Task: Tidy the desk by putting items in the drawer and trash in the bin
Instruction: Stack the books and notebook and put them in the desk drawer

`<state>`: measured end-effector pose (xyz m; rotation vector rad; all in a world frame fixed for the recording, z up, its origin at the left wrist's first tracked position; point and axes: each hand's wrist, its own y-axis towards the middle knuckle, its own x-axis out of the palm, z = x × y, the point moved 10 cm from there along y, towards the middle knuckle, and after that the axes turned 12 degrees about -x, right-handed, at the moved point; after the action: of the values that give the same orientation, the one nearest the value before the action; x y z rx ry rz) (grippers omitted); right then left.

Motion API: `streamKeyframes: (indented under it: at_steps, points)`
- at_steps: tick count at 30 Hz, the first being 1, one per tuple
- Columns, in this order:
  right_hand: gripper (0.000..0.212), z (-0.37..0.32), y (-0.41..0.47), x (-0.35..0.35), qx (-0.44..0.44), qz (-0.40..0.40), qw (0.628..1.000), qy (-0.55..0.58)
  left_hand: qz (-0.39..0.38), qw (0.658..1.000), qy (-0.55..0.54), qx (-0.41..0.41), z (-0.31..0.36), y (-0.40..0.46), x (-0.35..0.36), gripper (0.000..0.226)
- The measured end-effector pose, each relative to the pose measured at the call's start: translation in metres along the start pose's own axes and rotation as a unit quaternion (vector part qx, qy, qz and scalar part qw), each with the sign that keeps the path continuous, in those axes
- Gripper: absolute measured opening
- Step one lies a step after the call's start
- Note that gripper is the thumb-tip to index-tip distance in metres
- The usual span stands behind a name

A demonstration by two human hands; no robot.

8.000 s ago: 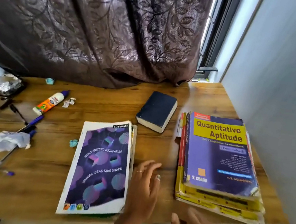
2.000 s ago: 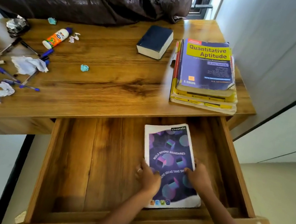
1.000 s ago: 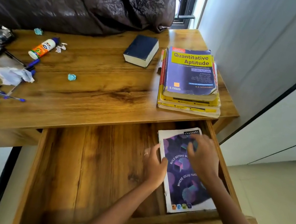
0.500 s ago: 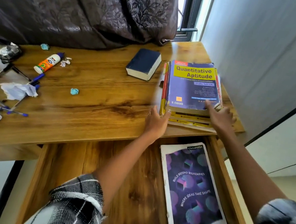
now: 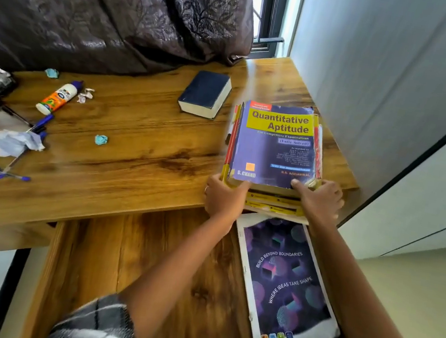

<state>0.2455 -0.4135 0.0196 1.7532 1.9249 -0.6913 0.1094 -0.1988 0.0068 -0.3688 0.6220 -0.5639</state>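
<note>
With both hands clamped on the book stack [image 5: 274, 148] at the desk [image 5: 129, 160] edge, left hand [image 5: 223, 196] at its 7 o'clock corner, right hand [image 5: 319, 200] at 5, fingers curled round the bottom, risks were: loose lower books sliding out, or the stack dropping onto the notebook [image 5: 285, 281] in the open drawer [image 5: 141, 272].

1 notebook [image 5: 284, 281], 1 dark book [image 5: 205, 93], 1 glue bottle [image 5: 57, 96], 1 book stack [image 5: 274, 153].
</note>
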Motion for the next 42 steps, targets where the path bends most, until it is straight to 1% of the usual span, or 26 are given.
streamKeyframes:
  at_steps: [2,5,7,8,9,11,13,15,18,21,23,25,27,28,29,31,33,35,36,39,42]
  points:
    - [0.073,0.010,-0.017,-0.003,-0.002,-0.017,1.000,0.015,-0.024,0.998,-0.050,-0.014,-0.022,-0.011,-0.010,0.061]
    - [0.065,0.032,-0.037,-0.004,0.010,-0.073,0.993,0.088,-0.082,0.984,-0.131,-0.086,-0.067,-0.027,-0.017,0.052]
    - [0.046,0.042,-0.049,0.001,0.036,-0.138,0.976,0.162,-0.125,0.970,-0.158,-0.136,-0.090,-0.032,-0.019,0.048]
    - [0.035,0.044,-0.053,0.002,0.047,-0.169,0.966,0.192,-0.153,0.965,-0.152,-0.150,-0.093,-0.032,-0.019,0.046]
    - [0.030,0.045,-0.055,0.004,0.057,-0.196,0.955,0.217,-0.186,0.960,-0.137,-0.158,-0.093,-0.032,-0.016,0.042]
    - [0.035,0.043,-0.054,0.009,0.071,-0.225,0.937,0.256,-0.248,0.949,-0.105,-0.166,-0.083,-0.028,-0.008,0.036]
    - [0.043,0.039,-0.048,0.016,0.074,-0.238,0.930,0.269,-0.278,0.942,-0.100,-0.159,-0.065,-0.021,0.001,0.039]
    - [0.050,0.034,-0.040,0.028,0.085,-0.256,0.921,0.281,-0.282,0.939,-0.114,-0.157,-0.049,-0.013,0.006,0.048]
    - [0.054,0.033,-0.031,0.038,0.104,-0.278,0.911,0.287,-0.289,0.933,-0.122,-0.177,-0.046,-0.010,0.012,0.053]
    - [0.061,0.037,-0.026,0.040,0.096,-0.288,0.907,0.290,-0.287,0.935,-0.123,-0.168,-0.053,-0.009,0.013,0.053]
    - [0.069,0.043,-0.028,0.041,0.086,-0.309,0.904,0.284,-0.291,0.935,-0.121,-0.162,-0.059,-0.011,0.012,0.051]
    - [0.082,0.047,-0.037,0.045,0.072,-0.359,0.893,0.261,-0.303,0.935,-0.095,-0.155,-0.068,-0.014,0.006,0.054]
    - [0.094,0.052,-0.053,0.053,0.064,-0.422,0.872,0.240,-0.321,0.935,-0.035,-0.146,-0.083,-0.017,-0.006,0.067]
    - [0.095,0.054,-0.062,0.058,0.064,-0.449,0.859,0.236,-0.331,0.932,0.001,-0.148,-0.093,-0.019,-0.012,0.072]
    - [0.095,0.056,-0.071,0.062,0.066,-0.467,0.849,0.236,-0.341,0.927,0.032,-0.155,-0.106,-0.022,-0.018,0.073]
    - [0.092,0.057,-0.086,0.071,0.064,-0.476,0.841,0.249,-0.349,0.919,0.063,-0.170,-0.132,-0.026,-0.028,0.070]
    - [0.082,0.053,-0.102,0.080,0.045,-0.472,0.839,0.266,-0.323,0.930,0.061,-0.164,-0.153,-0.029,-0.041,0.063]
    - [0.072,0.047,-0.119,0.088,0.025,-0.471,0.838,0.274,-0.295,0.944,0.041,-0.141,-0.166,-0.033,-0.055,0.055]
    - [0.069,0.044,-0.126,0.090,0.017,-0.469,0.839,0.275,-0.293,0.948,0.026,-0.125,-0.168,-0.037,-0.061,0.055]
    - [0.067,0.030,-0.146,0.099,-0.009,-0.470,0.836,0.281,-0.274,0.958,-0.019,-0.082,-0.172,-0.044,-0.090,0.073]
    - [0.070,0.006,-0.158,0.107,-0.051,-0.470,0.831,0.294,-0.224,0.971,-0.060,-0.053,-0.171,-0.047,-0.122,0.100]
